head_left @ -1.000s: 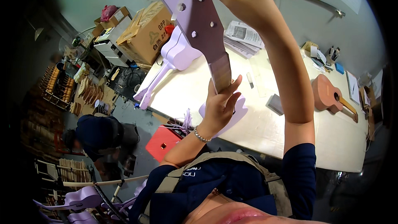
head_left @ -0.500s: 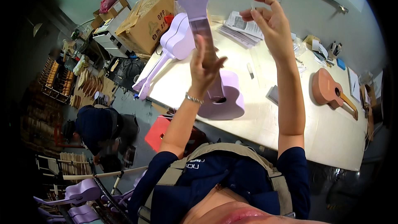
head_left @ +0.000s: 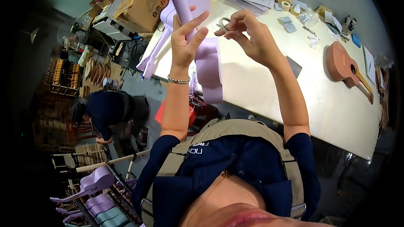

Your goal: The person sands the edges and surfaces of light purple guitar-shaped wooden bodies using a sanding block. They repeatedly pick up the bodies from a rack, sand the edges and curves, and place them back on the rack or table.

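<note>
The person is holding a lilac ukulele (head_left: pixel 206 54) up in front of the chest, over the near edge of the white table (head_left: pixel 261 88), with its neck pointing up and away and its body hanging lower. The left hand (head_left: pixel 185 42) is wrapping around the neck, thumb on one side and fingers stretching up along the other, so the instrument is hanging from that one grip. It is looking light and hollow, stiff along the neck, with a smooth painted surface that could slip or scuff; the neck near the body seems the safest place to take hold, since the thin shell would probably dent if knocked. The right hand (head_left: pixel 246 33) is pinching a small pale ring-shaped piece (head_left: pixel 224 23) between thumb and fingertips, just beside the neck, with the other fingers curling loosely. Both forearms are rising steeply from the lower edge, elbows bent, wrists close together. A second lilac ukulele (head_left: pixel 168 25) is lying on the table beside a cardboard box (head_left: pixel 145 2), and a brown ukulele (head_left: pixel 345 65) is lying well apart to the right.
</note>
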The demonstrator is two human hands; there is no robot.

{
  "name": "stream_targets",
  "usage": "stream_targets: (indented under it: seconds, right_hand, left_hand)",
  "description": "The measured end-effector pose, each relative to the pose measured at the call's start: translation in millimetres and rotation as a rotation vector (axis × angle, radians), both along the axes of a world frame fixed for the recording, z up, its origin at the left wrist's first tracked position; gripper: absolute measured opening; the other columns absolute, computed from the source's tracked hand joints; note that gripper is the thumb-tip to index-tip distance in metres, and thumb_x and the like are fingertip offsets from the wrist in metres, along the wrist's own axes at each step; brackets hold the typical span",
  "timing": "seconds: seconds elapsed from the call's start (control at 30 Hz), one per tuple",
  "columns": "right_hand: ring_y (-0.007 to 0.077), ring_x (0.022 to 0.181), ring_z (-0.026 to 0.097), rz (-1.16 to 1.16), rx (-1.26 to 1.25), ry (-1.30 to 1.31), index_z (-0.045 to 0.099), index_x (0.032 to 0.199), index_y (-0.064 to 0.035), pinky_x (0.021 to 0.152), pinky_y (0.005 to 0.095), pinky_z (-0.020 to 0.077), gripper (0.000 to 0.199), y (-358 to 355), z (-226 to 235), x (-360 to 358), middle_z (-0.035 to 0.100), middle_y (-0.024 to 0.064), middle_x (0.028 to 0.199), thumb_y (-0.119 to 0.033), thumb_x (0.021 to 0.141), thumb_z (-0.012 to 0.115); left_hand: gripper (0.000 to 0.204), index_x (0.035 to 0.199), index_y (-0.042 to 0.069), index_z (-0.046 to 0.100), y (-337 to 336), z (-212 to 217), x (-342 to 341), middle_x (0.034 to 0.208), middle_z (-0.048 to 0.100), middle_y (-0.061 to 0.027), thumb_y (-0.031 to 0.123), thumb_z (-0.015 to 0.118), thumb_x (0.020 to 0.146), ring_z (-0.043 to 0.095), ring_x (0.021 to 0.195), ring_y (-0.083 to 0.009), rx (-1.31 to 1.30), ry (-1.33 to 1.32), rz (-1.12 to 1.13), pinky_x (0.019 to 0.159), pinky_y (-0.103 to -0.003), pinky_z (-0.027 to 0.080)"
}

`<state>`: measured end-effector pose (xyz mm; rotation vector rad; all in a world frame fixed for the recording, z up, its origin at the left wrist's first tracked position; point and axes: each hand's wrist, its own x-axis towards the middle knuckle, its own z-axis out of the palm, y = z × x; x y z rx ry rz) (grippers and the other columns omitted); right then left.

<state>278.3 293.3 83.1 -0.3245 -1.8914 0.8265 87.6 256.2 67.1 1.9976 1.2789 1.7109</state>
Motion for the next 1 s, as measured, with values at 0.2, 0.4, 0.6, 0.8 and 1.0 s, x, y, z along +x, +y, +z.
stream_targets:
  seconds: [0.2, 0.4, 0.6, 0.8, 1.0]
  right_hand:
    - [0.0280, 0.072, 0.060, -0.074, 0.149, -0.069, 0.046, 0.094, -0.0035, 0.061, 0.0327, 0.0472, 0.021, -5, -13, -17, 0.061, 0.0116, 0.078, -0.002, 0.077, 0.058]
    - [0.0261, 0.064, 0.061, -0.236, 0.146, -0.183, 0.051, 0.096, -0.0067, 0.055, 0.0338, 0.0468, 0.022, 1, -19, -19, 0.063, 0.0087, 0.071, -0.010, 0.076, 0.059]
    - [0.0230, 0.055, 0.060, -0.470, 0.101, -0.011, 0.058, 0.082, -0.0079, 0.049, 0.0311, 0.0449, 0.008, -4, -32, -38, 0.061, 0.0068, 0.062, -0.011, 0.075, 0.060]
    - [0.0075, 0.056, 0.054, -0.343, -0.411, 0.235, 0.056, 0.103, -0.0003, 0.049, 0.0192, 0.0413, 0.023, 41, -39, -11, 0.063, 0.0065, 0.067, -0.015, 0.085, 0.055]
    - [0.0164, 0.098, 0.051, 0.011, -0.081, 0.086, 0.055, 0.108, -0.0104, 0.078, 0.0272, 0.0390, 0.037, -2, -31, -55, 0.057, 0.0041, 0.104, -0.013, 0.073, 0.069]
  left_hand:
    - [0.025, 0.084, 0.010, 0.071, -9, 0, 8, 0.111, 0.044, -0.0031, 0.016, 0.079, 0.061, 0.043, 0.087, -0.0122, 0.017, -0.111, -0.012, 0.079, -0.026, 0.039]
    - [0.017, 0.074, 0.008, 0.069, -14, -1, 8, 0.105, 0.044, -0.0035, 0.013, 0.078, 0.061, 0.043, 0.082, -0.0125, 0.045, -0.040, 0.139, 0.077, -0.027, 0.039]
    - [0.017, 0.073, 0.008, 0.069, -18, -1, 9, 0.103, 0.043, -0.0035, 0.016, 0.078, 0.061, 0.041, 0.086, -0.0137, 0.022, -0.052, 0.165, 0.080, -0.028, 0.038]
    - [0.023, 0.071, 0.004, 0.066, -38, -13, -18, 0.104, 0.044, -0.0038, 0.025, 0.074, 0.068, 0.043, 0.088, -0.0138, 0.067, -0.271, 0.093, 0.080, -0.027, 0.037]
    - [0.023, 0.072, 0.004, 0.065, -36, -12, -28, 0.107, 0.043, -0.0035, 0.025, 0.073, 0.070, 0.043, 0.087, -0.0129, 0.050, -0.346, 0.113, 0.083, -0.027, 0.036]
